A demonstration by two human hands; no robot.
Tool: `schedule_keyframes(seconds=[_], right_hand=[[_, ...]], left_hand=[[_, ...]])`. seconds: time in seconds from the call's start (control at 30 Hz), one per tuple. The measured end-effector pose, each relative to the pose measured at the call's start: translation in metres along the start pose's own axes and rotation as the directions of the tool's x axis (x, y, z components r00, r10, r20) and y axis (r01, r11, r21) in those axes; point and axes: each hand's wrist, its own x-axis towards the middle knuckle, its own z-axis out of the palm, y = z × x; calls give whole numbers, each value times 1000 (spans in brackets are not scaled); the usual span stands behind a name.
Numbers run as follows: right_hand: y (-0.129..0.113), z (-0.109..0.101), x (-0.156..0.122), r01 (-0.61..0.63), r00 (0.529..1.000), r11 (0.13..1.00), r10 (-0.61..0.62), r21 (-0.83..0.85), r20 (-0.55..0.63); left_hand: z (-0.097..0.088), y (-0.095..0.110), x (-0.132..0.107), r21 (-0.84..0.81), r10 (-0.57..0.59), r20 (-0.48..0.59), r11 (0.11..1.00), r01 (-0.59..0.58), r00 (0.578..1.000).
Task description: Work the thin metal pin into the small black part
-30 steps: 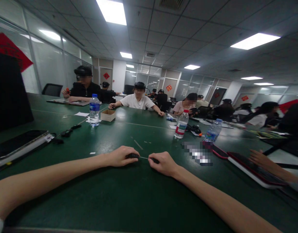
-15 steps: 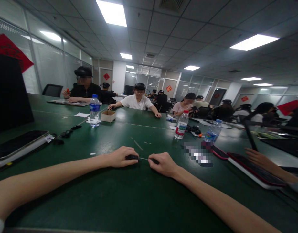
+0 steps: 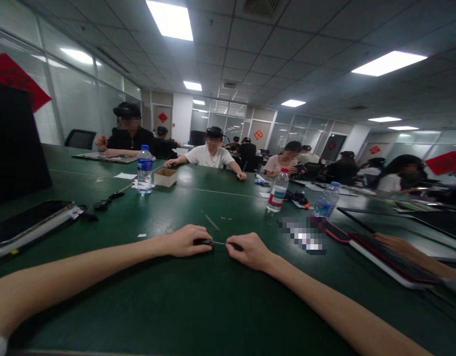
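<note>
Both my forearms lie on the green table (image 3: 183,296). My left hand (image 3: 186,241) is closed around a small black object (image 3: 204,242) that rests on the table. My right hand (image 3: 250,251) is closed too, pinching a dark piece at its fingertips. A thin pale strand (image 3: 219,243) runs between the two hands, just above the table top. What the black pieces are is too small to tell.
A phone (image 3: 29,222) and black cable lie at the left. Water bottles (image 3: 144,169) (image 3: 278,190) (image 3: 326,200) and a small cardboard box (image 3: 165,176) stand further back. Another person's hand (image 3: 394,244) rests on a red-edged tablet (image 3: 387,262) at the right. Several people sit around the table.
My hands have stayed almost still, holding the same pieces. The person at the right has lowered a dark flat panel toward the table and drawn the hand slightly back.
</note>
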Motion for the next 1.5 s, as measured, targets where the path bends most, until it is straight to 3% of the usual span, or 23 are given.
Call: schedule_keyframes(seconds=[0.53, 1.17, 1.5], right_hand=[[-5, -10, 2, 1, 997, 999, -4, 42, 71], [-3, -1, 2, -24, 1000, 1000, 24, 7, 0], [-5, -5, 2, -23, 1000, 999, 23, 25, 3]], left_hand=[[-1, 3, 1, 2, -43, 51, 999, 43, 998], [-1, 8, 2, 77, -62, 26, 995, 60, 998], [3, 0, 2, 102, -181, 16, 979, 179, 983]])
